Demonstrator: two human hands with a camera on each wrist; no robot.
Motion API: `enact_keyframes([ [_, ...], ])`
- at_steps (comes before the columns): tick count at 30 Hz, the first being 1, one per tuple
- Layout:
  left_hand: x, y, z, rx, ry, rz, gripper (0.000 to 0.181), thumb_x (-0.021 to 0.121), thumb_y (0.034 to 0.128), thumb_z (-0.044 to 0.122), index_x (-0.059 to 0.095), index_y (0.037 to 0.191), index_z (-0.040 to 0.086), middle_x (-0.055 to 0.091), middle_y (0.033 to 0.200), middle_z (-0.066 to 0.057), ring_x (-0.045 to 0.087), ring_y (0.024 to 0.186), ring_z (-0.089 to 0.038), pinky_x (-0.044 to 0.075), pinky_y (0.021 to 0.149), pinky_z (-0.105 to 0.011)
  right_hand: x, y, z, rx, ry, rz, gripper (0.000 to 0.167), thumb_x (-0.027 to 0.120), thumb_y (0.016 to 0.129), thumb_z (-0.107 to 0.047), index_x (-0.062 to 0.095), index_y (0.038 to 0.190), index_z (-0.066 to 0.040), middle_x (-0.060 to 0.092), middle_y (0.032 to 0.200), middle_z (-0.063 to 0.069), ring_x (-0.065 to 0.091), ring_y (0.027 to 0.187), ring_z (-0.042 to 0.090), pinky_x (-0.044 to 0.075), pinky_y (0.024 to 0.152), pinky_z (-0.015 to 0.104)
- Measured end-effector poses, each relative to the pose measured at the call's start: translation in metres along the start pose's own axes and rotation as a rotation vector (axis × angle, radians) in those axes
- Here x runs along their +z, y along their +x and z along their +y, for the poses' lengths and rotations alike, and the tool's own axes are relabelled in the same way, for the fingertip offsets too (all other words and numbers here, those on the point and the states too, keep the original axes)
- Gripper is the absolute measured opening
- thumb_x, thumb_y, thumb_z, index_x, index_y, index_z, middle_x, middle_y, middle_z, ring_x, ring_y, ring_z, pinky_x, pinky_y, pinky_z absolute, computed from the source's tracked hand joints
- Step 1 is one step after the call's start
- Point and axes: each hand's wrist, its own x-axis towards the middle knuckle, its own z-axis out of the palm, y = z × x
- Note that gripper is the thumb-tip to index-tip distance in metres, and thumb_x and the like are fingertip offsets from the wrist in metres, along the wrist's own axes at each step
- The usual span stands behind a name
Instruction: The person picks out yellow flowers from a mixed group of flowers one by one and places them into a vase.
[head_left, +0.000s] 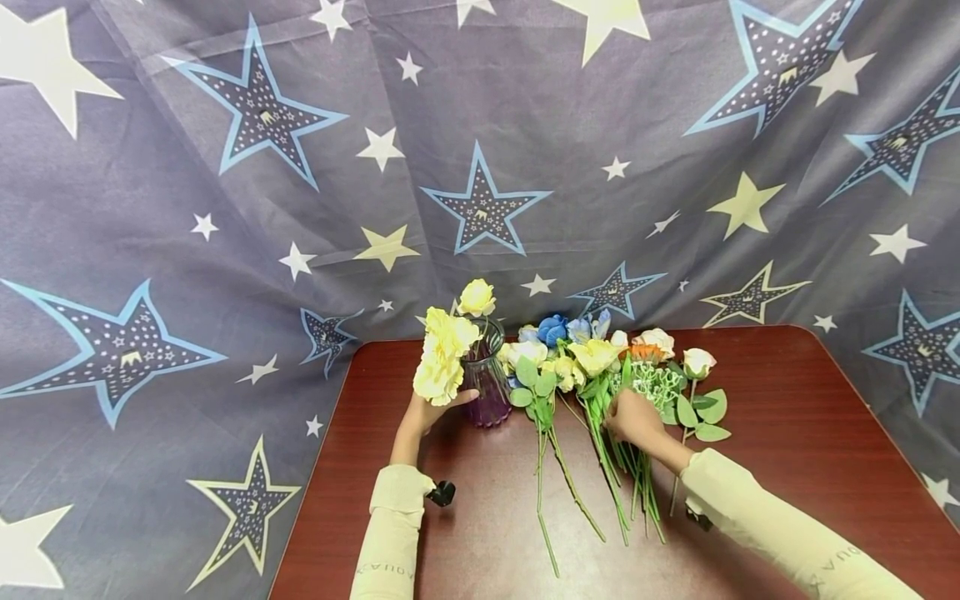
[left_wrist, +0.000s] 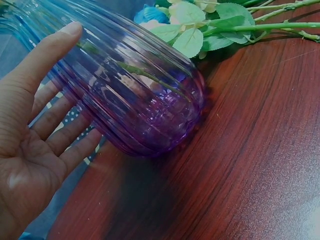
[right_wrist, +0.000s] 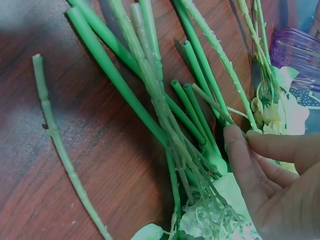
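Note:
A ribbed glass vase (head_left: 489,398), purple at the base and bluish higher up, stands upright on the table's left side. Yellow flowers (head_left: 444,354) rise from it, and a stem shows through its glass. My left hand (head_left: 433,410) holds the vase from the left; in the left wrist view the thumb (left_wrist: 47,52) lies on the near side with the fingers behind. Among the flowers lying on the table, my right hand (head_left: 637,419) pinches a thin green flower stem (right_wrist: 212,102) between thumb and index finger. Its blossom cannot be told apart from the pile.
Blue flowers (head_left: 552,330), a yellow lily-like flower (head_left: 596,357), an orange flower (head_left: 645,352) and a pale rose (head_left: 699,362) lie along the back of the reddish-brown table (head_left: 480,533). Loose stems (head_left: 540,508) point toward the front. A star-patterned cloth (head_left: 525,108) hangs behind.

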Motion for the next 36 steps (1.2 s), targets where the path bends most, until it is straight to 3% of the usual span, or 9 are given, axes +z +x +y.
enact_keyframes([
  [7,0.000,0.000,0.000,-0.020,-0.011,0.000,0.110,0.091,0.0734,0.002,0.025,0.162,0.011,0.037,0.163,-0.008,0.035,0.148,-0.025,0.027,0.124,-0.049,-0.003,0.002,-0.001,-0.047,0.015,0.038,0.024,0.069,0.088,-0.004,0.069,0.064,-0.003,0.061,0.050,-0.002,0.057,0.046,0.012,0.039,0.044,0.024],
  [13,0.000,0.000,0.002,-0.016,-0.010,0.000,0.106,0.090,0.0730,0.000,0.030,0.159,0.007,0.041,0.160,-0.011,0.039,0.145,-0.023,0.031,0.123,-0.045,-0.004,0.005,-0.001,-0.047,0.010,0.085,0.027,0.069,0.091,-0.007,0.069,0.065,-0.004,0.055,0.049,-0.003,0.047,0.047,0.013,0.034,0.045,0.025],
  [18,0.001,-0.001,0.002,-0.007,0.006,0.009,0.105,0.090,0.0728,0.001,0.031,0.159,0.007,0.043,0.159,-0.012,0.041,0.143,-0.021,0.032,0.122,-0.042,-0.005,0.007,-0.001,-0.083,0.015,0.131,0.020,0.069,0.092,-0.008,0.073,0.073,-0.003,0.061,0.055,0.000,0.049,0.049,0.014,0.036,0.047,0.026],
  [26,0.003,0.007,-0.032,-0.022,-0.027,0.029,0.114,0.092,0.0722,0.005,0.024,0.162,0.023,0.036,0.164,0.002,0.035,0.148,-0.018,0.027,0.125,-0.045,-0.007,0.009,-0.002,-0.181,0.057,0.229,0.010,0.071,0.091,-0.006,0.077,0.085,-0.002,0.073,0.075,0.011,0.054,0.059,0.015,0.044,0.056,0.031],
  [30,0.003,0.009,-0.035,-0.029,-0.032,0.030,0.114,0.093,0.0716,0.005,0.026,0.162,0.026,0.036,0.163,0.003,0.036,0.147,-0.017,0.028,0.124,-0.046,-0.007,0.011,-0.003,-0.204,0.075,0.268,0.011,0.071,0.091,-0.007,0.078,0.095,0.001,0.077,0.088,0.016,0.060,0.065,0.017,0.048,0.060,0.034],
  [36,0.003,0.009,-0.033,-0.030,0.005,0.005,0.114,0.090,0.0729,0.001,0.021,0.163,0.012,0.033,0.165,-0.008,0.033,0.149,-0.024,0.026,0.124,-0.050,-0.009,0.011,-0.006,-0.214,0.103,0.279,0.012,0.070,0.092,-0.005,0.078,0.097,0.002,0.076,0.083,0.014,0.054,0.060,0.014,0.043,0.058,0.030],
])
